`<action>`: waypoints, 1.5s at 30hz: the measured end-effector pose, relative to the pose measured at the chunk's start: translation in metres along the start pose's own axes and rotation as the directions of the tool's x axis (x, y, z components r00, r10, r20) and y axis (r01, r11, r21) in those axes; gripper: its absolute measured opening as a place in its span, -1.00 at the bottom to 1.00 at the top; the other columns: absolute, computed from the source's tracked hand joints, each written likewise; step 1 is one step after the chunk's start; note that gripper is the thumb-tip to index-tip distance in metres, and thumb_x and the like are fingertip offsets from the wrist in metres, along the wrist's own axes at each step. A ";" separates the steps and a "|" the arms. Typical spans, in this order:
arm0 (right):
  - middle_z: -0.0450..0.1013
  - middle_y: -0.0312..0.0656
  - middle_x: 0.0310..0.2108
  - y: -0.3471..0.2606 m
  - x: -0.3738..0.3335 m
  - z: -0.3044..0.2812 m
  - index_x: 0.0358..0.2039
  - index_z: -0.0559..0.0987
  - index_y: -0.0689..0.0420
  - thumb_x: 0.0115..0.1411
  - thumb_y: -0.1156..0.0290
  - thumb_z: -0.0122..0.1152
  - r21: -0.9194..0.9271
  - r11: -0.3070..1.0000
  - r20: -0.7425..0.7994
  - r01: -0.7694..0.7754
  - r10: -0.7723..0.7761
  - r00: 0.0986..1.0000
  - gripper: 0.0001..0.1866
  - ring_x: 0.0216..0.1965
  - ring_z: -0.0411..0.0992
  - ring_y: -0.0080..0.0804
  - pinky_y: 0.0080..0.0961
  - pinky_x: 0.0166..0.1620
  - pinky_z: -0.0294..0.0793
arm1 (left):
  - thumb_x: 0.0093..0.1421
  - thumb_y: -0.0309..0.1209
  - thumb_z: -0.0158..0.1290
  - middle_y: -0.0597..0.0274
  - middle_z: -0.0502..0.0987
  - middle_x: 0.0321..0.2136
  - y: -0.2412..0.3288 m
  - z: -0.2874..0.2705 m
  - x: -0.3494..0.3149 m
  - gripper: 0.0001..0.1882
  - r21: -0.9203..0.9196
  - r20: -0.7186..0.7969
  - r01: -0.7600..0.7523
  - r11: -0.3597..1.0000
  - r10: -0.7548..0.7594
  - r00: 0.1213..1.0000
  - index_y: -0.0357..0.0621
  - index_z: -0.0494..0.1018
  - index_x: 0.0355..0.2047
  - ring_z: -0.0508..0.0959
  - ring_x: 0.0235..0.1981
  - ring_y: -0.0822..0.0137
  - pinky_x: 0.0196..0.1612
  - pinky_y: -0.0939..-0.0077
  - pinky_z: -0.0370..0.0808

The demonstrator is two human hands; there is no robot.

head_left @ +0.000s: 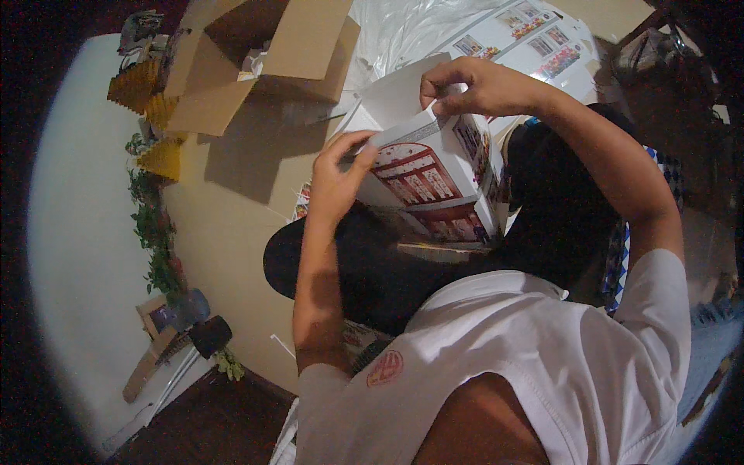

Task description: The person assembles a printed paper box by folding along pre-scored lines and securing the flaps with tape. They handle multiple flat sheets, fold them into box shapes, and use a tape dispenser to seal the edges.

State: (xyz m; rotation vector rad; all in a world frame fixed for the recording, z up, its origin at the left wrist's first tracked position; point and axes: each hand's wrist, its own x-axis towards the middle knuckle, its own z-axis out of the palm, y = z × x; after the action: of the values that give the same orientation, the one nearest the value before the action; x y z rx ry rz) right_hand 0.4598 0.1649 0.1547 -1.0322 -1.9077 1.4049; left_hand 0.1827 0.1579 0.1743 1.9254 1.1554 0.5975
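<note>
A white cardboard box [418, 174] printed with red doors and windows rests between my dark-trousered legs, its upper end open. At its upper left edge, my left hand [339, 177] is closed in a pinch, thumb on the printed side. My right hand [487, 89] grips the upper right corner between thumb and bent fingers, beside a raised white flap [399, 85]. The box's inner floor is hidden from this angle.
A large open brown carton [298, 50] stands ahead to the left, with something pale inside. Beyond my hands lie clear plastic sheeting [407, 35] and flat printed white card [535, 46]. Yellow folded pieces [161, 160] and green plants [151, 221] line the left wall.
</note>
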 end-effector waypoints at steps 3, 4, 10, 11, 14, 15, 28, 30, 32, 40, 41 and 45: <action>0.42 -0.23 -0.39 -0.006 0.006 0.011 -0.36 0.48 0.23 0.08 0.41 0.18 -0.017 1.000 0.027 -0.005 0.006 1.000 -0.84 -0.24 0.37 -0.45 -0.46 -0.09 0.31 | 0.13 -0.36 0.10 0.28 0.52 -0.38 0.025 0.021 0.009 -0.78 -0.049 0.030 0.006 0.999 -0.005 1.000 -0.26 0.51 -0.30 0.47 -0.27 0.46 -0.12 0.55 0.38; 0.42 -0.23 -0.40 -0.007 0.006 0.012 -0.37 0.48 0.23 0.08 0.41 0.18 -0.036 0.999 0.028 -0.009 0.010 1.000 -0.84 -0.25 0.37 -0.45 -0.46 -0.09 0.31 | 0.12 -0.37 0.10 0.30 0.52 -0.40 0.025 0.027 0.014 -0.80 -0.082 0.031 0.031 0.996 -0.029 0.999 -0.26 0.51 -0.32 0.46 -0.30 0.49 -0.16 0.57 0.38; 0.40 -0.28 -0.45 0.002 0.008 0.014 -0.41 0.47 0.22 0.09 0.40 0.16 -0.049 0.999 -0.008 -0.016 0.015 1.000 -0.85 -0.31 0.34 -0.53 -0.52 -0.16 0.32 | 0.08 -0.41 0.11 0.32 0.51 -0.52 0.027 0.040 0.026 -0.85 -0.052 -0.036 0.070 0.996 -0.071 0.997 -0.27 0.51 -0.42 0.45 -0.43 0.54 -0.29 0.61 0.39; 0.40 -0.29 -0.46 0.003 0.009 0.015 -0.42 0.47 0.22 0.10 0.40 0.15 -0.037 0.999 -0.006 -0.017 0.016 1.000 -0.85 -0.32 0.34 -0.54 -0.53 -0.17 0.32 | 0.06 -0.41 0.12 0.27 0.53 -0.51 0.027 0.041 0.026 -0.84 -0.050 -0.039 0.092 0.994 -0.094 0.995 -0.28 0.51 -0.43 0.47 -0.42 0.50 -0.27 0.57 0.40; 0.39 -0.31 -0.49 0.010 0.014 0.019 -0.44 0.46 0.22 0.10 0.40 0.14 -0.018 1.000 -0.009 -0.014 0.014 1.000 -0.85 -0.35 0.32 -0.57 -0.56 -0.21 0.32 | 0.02 -0.42 0.12 0.20 0.54 -0.51 0.021 0.045 0.027 -0.84 -0.066 -0.059 0.119 0.991 -0.122 0.991 -0.29 0.50 -0.45 0.50 -0.42 0.44 -0.24 0.52 0.42; 0.39 -0.31 -0.50 0.012 0.014 0.020 -0.45 0.46 0.22 0.10 0.40 0.13 -0.022 1.000 -0.015 -0.007 0.006 1.000 -0.86 -0.36 0.32 -0.58 -0.56 -0.22 0.32 | 0.02 -0.42 0.12 0.19 0.55 -0.51 0.019 0.047 0.028 -0.84 -0.075 -0.068 0.121 0.990 -0.126 0.990 -0.29 0.50 -0.45 0.51 -0.42 0.43 -0.24 0.52 0.42; 0.31 -0.38 -0.60 0.013 0.017 0.024 -0.52 0.45 0.20 0.08 0.37 0.12 0.056 0.982 -0.065 -0.182 0.185 0.981 -0.84 -0.49 0.24 -0.65 -0.61 -0.40 0.25 | -0.10 -0.43 0.12 0.20 0.51 -0.51 0.019 0.079 0.025 -0.88 0.198 -0.352 -0.075 0.977 0.142 0.925 -0.16 0.48 -0.51 0.49 -0.39 0.16 -0.17 0.36 0.30; 0.33 -0.37 -0.60 0.014 0.015 0.024 -0.51 0.46 0.21 0.08 0.36 0.12 0.030 0.985 -0.065 -0.167 0.169 0.984 -0.83 -0.49 0.25 -0.65 -0.60 -0.39 0.26 | -0.09 -0.43 0.12 0.23 0.51 -0.50 0.020 0.081 0.023 -0.89 0.188 -0.349 -0.066 0.980 0.129 0.928 -0.14 0.48 -0.50 0.47 -0.36 0.16 -0.14 0.36 0.25; 0.35 -0.34 -0.59 0.018 0.015 0.025 -0.50 0.47 0.23 0.08 0.36 0.12 -0.009 0.993 -0.079 -0.119 0.118 0.990 -0.82 -0.49 0.26 -0.62 -0.58 -0.38 0.28 | -0.07 -0.43 0.11 0.23 0.51 -0.50 0.010 0.079 0.024 -0.89 0.164 -0.318 -0.062 0.985 0.113 0.941 -0.13 0.47 -0.48 0.47 -0.37 0.16 -0.14 0.37 0.26; 0.48 -0.08 -0.45 0.009 0.016 0.023 -0.33 0.52 0.30 0.08 0.33 0.09 -0.248 0.950 -0.027 -0.189 0.188 0.982 -0.73 -0.41 0.42 -0.37 -0.43 -0.28 0.40 | 0.04 -0.45 0.13 0.20 0.52 -0.41 0.004 0.072 0.019 -0.87 0.276 -0.252 -0.174 0.945 0.246 0.936 -0.21 0.46 -0.41 0.49 -0.34 0.22 -0.17 0.40 0.34; 0.49 -0.07 -0.44 0.008 0.017 0.022 -0.32 0.53 0.30 0.08 0.33 0.08 -0.256 0.947 -0.017 -0.195 0.197 0.980 -0.72 -0.40 0.43 -0.37 -0.42 -0.27 0.40 | 0.04 -0.44 0.13 0.22 0.51 -0.41 0.006 0.076 0.019 -0.88 0.293 -0.265 -0.177 0.939 0.258 0.929 -0.16 0.45 -0.40 0.47 -0.33 0.19 -0.13 0.39 0.28; 0.50 -0.07 -0.42 0.004 0.018 0.016 -0.31 0.53 0.28 0.07 0.32 0.09 -0.271 0.939 0.035 -0.213 0.230 0.972 -0.72 -0.37 0.44 -0.34 -0.40 -0.25 0.41 | 0.05 -0.41 0.13 0.23 0.51 -0.38 0.006 0.078 0.017 -0.84 0.356 -0.257 -0.199 0.913 0.300 0.919 -0.12 0.45 -0.34 0.45 -0.31 0.15 -0.07 0.37 0.23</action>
State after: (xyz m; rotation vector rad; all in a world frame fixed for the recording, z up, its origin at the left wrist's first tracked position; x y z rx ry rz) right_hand 0.4379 0.1721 0.1455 -1.3811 -2.1246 1.3403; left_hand 0.2504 0.1410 0.1344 2.3498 1.2657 0.9217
